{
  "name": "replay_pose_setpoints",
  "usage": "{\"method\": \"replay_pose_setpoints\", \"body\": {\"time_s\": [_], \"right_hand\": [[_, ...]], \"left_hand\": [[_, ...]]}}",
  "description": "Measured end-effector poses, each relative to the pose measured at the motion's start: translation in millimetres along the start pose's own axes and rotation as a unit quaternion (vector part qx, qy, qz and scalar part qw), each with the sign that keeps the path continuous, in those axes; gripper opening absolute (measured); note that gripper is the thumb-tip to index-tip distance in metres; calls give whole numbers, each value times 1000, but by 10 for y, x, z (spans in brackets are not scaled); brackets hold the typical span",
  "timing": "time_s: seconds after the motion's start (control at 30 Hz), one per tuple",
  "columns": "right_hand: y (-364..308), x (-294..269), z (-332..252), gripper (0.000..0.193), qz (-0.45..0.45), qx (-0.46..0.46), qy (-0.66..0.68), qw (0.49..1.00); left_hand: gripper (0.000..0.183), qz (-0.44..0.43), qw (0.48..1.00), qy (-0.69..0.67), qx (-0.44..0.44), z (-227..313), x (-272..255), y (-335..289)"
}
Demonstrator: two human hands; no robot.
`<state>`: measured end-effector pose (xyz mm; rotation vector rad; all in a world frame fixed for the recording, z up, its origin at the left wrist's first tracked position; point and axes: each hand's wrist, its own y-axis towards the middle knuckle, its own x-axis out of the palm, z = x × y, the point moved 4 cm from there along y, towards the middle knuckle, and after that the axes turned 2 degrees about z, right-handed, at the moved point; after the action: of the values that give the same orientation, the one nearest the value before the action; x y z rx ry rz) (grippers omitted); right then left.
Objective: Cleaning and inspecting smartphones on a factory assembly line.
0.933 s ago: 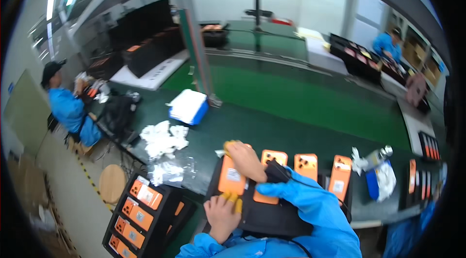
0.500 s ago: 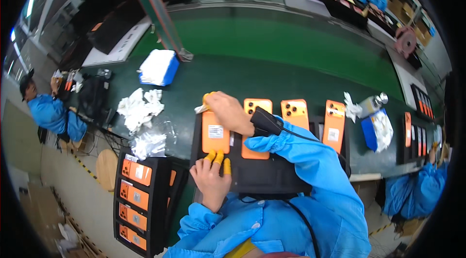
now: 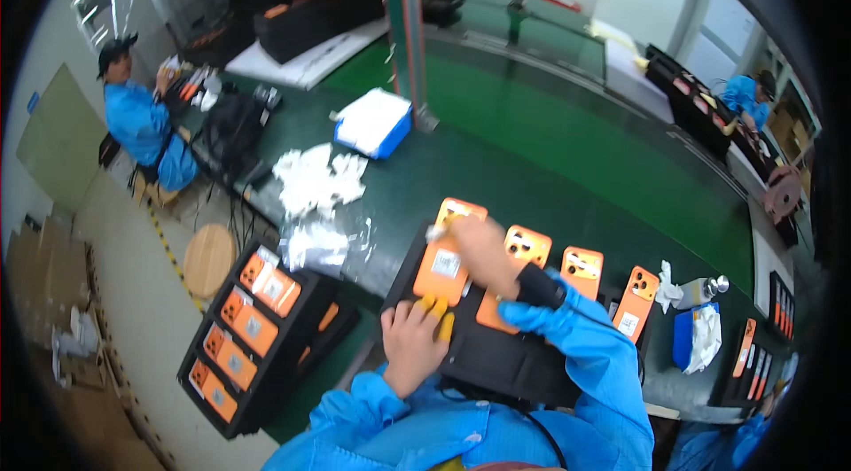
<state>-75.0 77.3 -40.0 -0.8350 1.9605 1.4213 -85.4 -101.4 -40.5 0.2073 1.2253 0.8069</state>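
Note:
Across an orange phone (image 3: 439, 278) at the left end of a black foam tray (image 3: 523, 365) lies my right hand (image 3: 479, 249), smeared by motion. Its fingers are closed on a white wipe (image 3: 434, 233), of which only a small end shows. The phone lies back up, with a white label, and its camera end sticks out beyond the hand. At the near edge of that phone rests my left hand (image 3: 414, 345), fingers stretched out, with yellow finger cots on some fingertips. More orange phones (image 3: 581, 272) lie to the right in the tray, one partly under my right forearm.
Left of the tray are clear plastic film (image 3: 319, 245), crumpled white wipes (image 3: 319, 180) and a blue box of wipes (image 3: 377, 125). A black rack of orange phones (image 3: 253, 329) stands nearer. At right are a bottle (image 3: 702, 290) and another blue box (image 3: 696, 336). Co-workers (image 3: 146, 125) sit around.
The view has turned left, so the bench slants. My right hand has moved from the phone's far end toward its middle, uncovering the cameras. My left hand stays at the near edge.

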Motion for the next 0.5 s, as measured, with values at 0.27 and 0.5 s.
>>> {"method": "replay_pose_setpoints", "body": {"time_s": [0.27,0.5], "right_hand": [[39,-161,-11,14,17,77,-58,995],[372,-109,154,10,53,74,-81,993]], "left_hand": [[22,-1,1000,-17,-18,-22,90,44],[20,-9,999,-35,-12,3,39,28]]}}
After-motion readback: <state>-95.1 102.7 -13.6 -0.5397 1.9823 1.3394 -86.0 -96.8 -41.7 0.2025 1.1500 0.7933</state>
